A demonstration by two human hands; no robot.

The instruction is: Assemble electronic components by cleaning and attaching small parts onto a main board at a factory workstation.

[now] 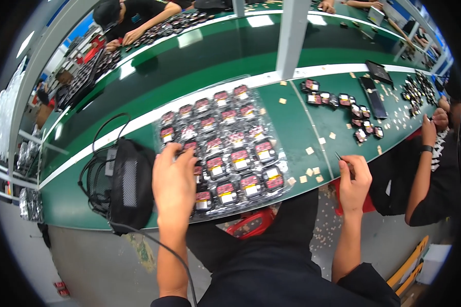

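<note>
A clear plastic blister tray (279, 153) lies on the green bench before me. Rows of small black devices (239, 159) with red, white and yellow faces fill its pockets. My left hand (173, 176) reaches over the tray's left side. Its fingers are curled onto one small black device (190, 145), partly hidden beneath them. To the right of the tray, my right hand (355, 179) is closed above the bench's front edge. Between thumb and fingers it pinches a thin dark pointed tool (338, 156), tweezers by its look; most of it is hidden.
A black mesh bag (130, 184) with cables stands left of the tray. Small pale squares (309, 150) are scattered to the right, near loose black devices (361, 112) and a dark rectangular tray (373, 97). A grey post (292, 41) rises beyond. Co-workers sit at right and across.
</note>
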